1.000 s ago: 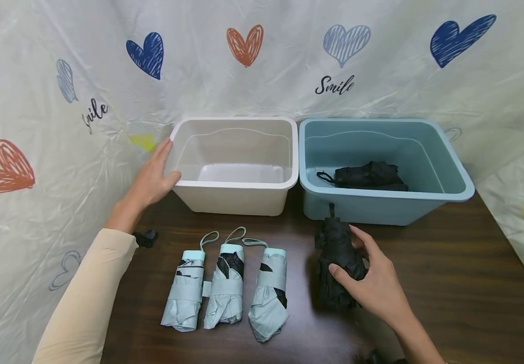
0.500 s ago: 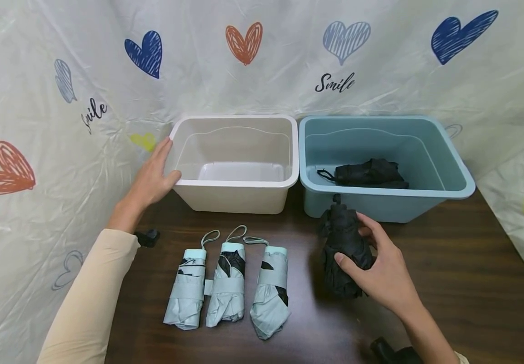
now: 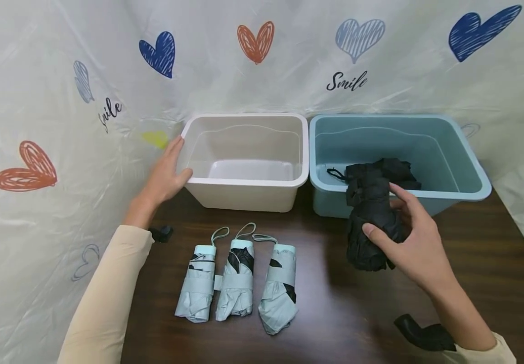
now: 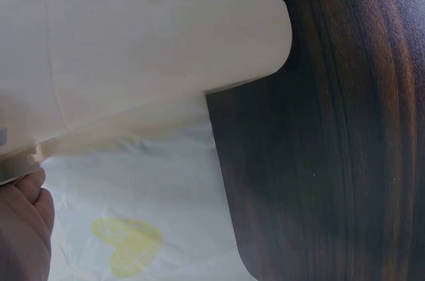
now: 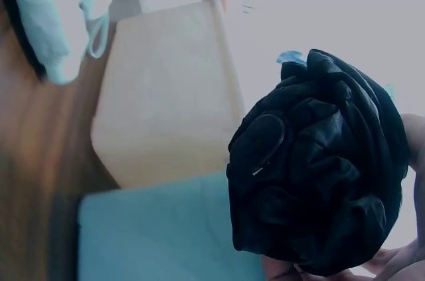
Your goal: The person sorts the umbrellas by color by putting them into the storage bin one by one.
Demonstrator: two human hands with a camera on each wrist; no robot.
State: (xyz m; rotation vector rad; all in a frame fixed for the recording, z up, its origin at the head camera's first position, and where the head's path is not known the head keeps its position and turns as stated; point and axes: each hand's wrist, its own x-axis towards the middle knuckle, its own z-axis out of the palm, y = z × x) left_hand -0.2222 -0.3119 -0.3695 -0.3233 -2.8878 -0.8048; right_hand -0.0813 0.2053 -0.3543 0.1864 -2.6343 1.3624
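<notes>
In the head view, my right hand (image 3: 419,242) grips a folded black umbrella (image 3: 373,230), lifted off the table. Its far end overlaps the front rim of the blue bin (image 3: 328,201). Inside that bin lies another black umbrella (image 3: 400,172), partly hidden by the held one. My left hand (image 3: 162,174) rests on the left rim of the off-white bin (image 3: 244,196), fingers straight and thumb near the front corner. The right wrist view shows the held umbrella's rounded end (image 5: 319,175) up close, with fingers partly hidden behind it.
Three folded pale-blue umbrellas, left (image 3: 197,288), middle (image 3: 236,285) and right (image 3: 279,290), lie side by side on the dark wooden table (image 3: 335,323). Their wrist loops point toward the bins. A white heart-printed sheet (image 3: 289,60) hangs behind the bins.
My right hand has raised the black umbrella and carried it forward and to the right, up to the blue bin's front rim. The left hand has stayed on the off-white bin.
</notes>
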